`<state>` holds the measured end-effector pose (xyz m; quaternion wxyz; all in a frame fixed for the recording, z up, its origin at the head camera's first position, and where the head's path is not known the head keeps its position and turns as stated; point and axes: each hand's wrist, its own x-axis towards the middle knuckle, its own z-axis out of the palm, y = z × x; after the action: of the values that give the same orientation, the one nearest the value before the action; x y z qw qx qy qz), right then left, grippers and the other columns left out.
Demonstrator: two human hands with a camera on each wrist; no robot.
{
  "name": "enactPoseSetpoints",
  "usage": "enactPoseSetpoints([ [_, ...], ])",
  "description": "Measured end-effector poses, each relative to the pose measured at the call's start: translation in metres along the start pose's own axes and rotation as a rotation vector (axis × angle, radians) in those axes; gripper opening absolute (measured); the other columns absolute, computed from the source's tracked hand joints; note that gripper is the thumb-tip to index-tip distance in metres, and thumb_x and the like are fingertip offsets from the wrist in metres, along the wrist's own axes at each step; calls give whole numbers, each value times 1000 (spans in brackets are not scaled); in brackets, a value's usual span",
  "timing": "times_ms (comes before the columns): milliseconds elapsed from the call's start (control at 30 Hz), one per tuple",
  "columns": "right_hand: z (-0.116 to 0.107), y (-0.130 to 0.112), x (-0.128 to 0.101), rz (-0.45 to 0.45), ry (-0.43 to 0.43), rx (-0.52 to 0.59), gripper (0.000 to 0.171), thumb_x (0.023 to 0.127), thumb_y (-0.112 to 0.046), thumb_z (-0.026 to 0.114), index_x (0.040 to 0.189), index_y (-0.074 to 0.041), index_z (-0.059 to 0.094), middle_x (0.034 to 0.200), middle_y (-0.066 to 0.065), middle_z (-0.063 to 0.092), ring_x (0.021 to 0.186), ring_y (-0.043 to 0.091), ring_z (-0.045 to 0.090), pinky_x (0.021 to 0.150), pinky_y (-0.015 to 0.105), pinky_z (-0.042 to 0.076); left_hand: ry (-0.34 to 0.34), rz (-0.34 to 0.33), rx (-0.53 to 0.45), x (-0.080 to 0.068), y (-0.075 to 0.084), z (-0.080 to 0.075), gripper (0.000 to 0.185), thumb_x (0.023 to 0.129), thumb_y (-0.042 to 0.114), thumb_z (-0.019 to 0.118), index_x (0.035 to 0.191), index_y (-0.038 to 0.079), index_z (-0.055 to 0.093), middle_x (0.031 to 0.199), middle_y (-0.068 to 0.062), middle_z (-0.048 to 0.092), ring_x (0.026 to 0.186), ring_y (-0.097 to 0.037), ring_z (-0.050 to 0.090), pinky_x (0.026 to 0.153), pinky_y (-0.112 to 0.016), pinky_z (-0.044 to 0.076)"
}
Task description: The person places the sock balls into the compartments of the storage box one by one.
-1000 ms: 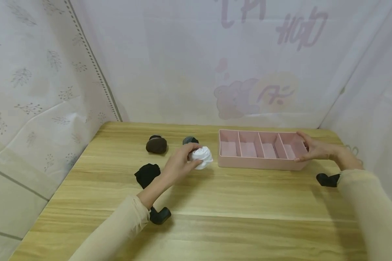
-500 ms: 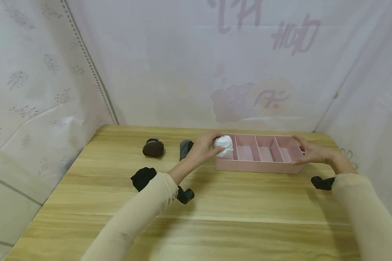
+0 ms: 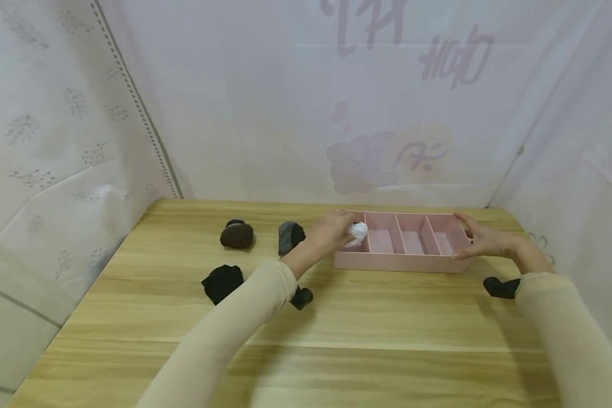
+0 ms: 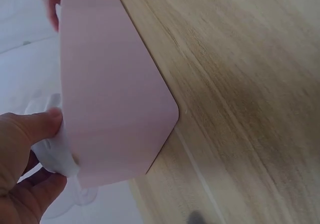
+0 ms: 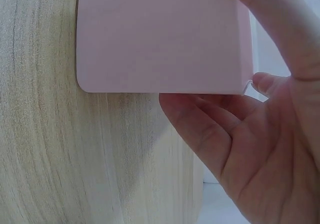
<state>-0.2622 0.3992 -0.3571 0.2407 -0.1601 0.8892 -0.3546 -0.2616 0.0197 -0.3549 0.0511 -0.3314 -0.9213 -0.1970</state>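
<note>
My left hand pinches a balled-up white sock between thumb and fingers. The sock is at the leftmost compartment of a pink divided box, low within its rim. In the left wrist view, thumb and fingertips grip the white sock right at the box's upper edge. At the box's right end, my right hand holds the wall, thumb toward the front and fingers toward the back. The right wrist view has the palm and fingers of the right hand against the end of the pink box.
Left of the box lie a brown balled sock, a grey-and-black one and a black one, partly overlapped by the left sleeve. They rest on a wooden table. A printed curtain hangs behind.
My left hand has carried the white sock rightward from over the table to the leftmost compartment, then lower into it. The right hand keeps its hold on the box's end.
</note>
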Motion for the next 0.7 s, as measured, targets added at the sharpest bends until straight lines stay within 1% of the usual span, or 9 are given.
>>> enactPoseSetpoints([
  [100, 0, 0, 0, -2, 3, -8, 113, 79, -13, 73, 145, 2, -17, 140, 48, 10, 128, 62, 17, 95, 59, 39, -14, 2, 58, 4, 1, 3, 37, 85, 13, 70, 120, 9, 59, 119, -7, 63, 109, -24, 59, 89, -34, 49],
  [267, 0, 0, -1, -3, 4, -8, 113, 78, -13, 73, 145, 3, -16, 141, 47, 8, 129, 62, 15, 96, 60, 38, -43, -3, 168, 8, 3, 5, 29, 85, 17, 71, 112, 10, 63, 118, -5, 64, 111, -23, 58, 88, -32, 50],
  [333, 0, 0, -1, -1, 3, -4, 113, 78, -13, 73, 145, 3, -16, 141, 47, 8, 129, 62, 14, 96, 60, 37, -56, 1, 203, 9, 4, 6, 28, 85, 18, 70, 111, 11, 64, 118, -4, 63, 112, -21, 58, 89, -31, 50],
  [433, -1, 0, -1, 3, 1, -2, 113, 78, -14, 73, 145, 2, -17, 141, 47, 8, 129, 62, 16, 96, 60, 38, -80, 5, 260, 11, 6, 8, 27, 86, 20, 70, 111, 11, 64, 116, -3, 63, 110, -20, 59, 88, -30, 50],
  [567, -1, 2, -1, 5, -2, 7, 113, 79, -14, 72, 145, 1, -18, 141, 47, 8, 128, 61, 19, 95, 58, 40, -117, 12, 340, 14, 7, 13, 21, 87, 22, 69, 106, 13, 66, 112, -2, 64, 103, -19, 61, 82, -31, 53],
  [700, -1, 3, -1, 12, -9, 15, 113, 80, -15, 72, 146, 0, -18, 142, 46, 6, 128, 61, 18, 95, 60, 39, -144, 11, 383, 16, 8, 17, 17, 86, 20, 70, 101, 14, 67, 112, -1, 64, 104, -18, 60, 84, -30, 52],
])
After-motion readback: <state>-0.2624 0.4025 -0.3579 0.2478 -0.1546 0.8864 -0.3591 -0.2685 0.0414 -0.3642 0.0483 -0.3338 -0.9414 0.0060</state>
